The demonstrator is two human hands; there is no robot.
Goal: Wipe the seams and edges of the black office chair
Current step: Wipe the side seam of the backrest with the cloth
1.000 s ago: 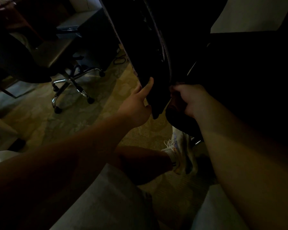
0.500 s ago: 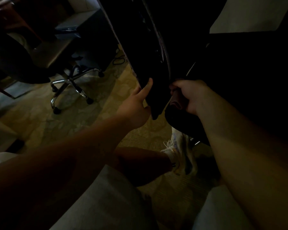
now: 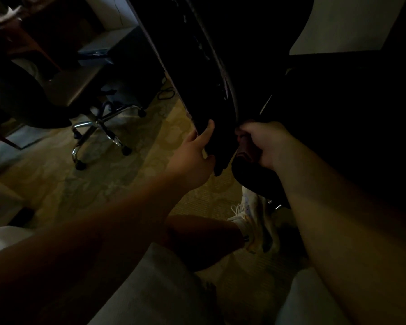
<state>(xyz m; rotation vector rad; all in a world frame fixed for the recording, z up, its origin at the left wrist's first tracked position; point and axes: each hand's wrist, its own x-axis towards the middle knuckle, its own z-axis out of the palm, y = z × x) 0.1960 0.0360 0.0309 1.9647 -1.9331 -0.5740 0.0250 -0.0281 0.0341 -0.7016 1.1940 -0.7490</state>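
Dim room, seen from above the person's lap. The black office chair (image 3: 211, 73) stands close in front of the person, filling the 12 to 2 o'clock part of the view; its backrest edge runs down as a dark curved panel to a lower tip near centre. Detail on the chair is hard to read in the low light.

Left hand (image 3: 192, 153) reaches in from 8 o'clock. Its thumb lies up along the panel's face and the palm touches the panel's left edge, fingers wrapped behind it & out of sight, so it grips the lower backrest edge.

Right hand (image 3: 265, 143) comes in from 4 o'clock, just right of the panel. Fingers are curled tight around a dark reddish-brown wad, prob. a cloth (image 3: 245, 148), pressed where the backrest meets the seat.

Below the hands, a bare leg ends in a white sneaker (image 3: 251, 221) on patterned yellowish carpet (image 3: 131, 184). Light shorts (image 3: 155, 287) show at 6 o'clock.

At 10 o'clock, well apart, a 2nd chair shows its chrome star base (image 3: 99, 130) w/ black castors, beside a desk (image 3: 80, 78).
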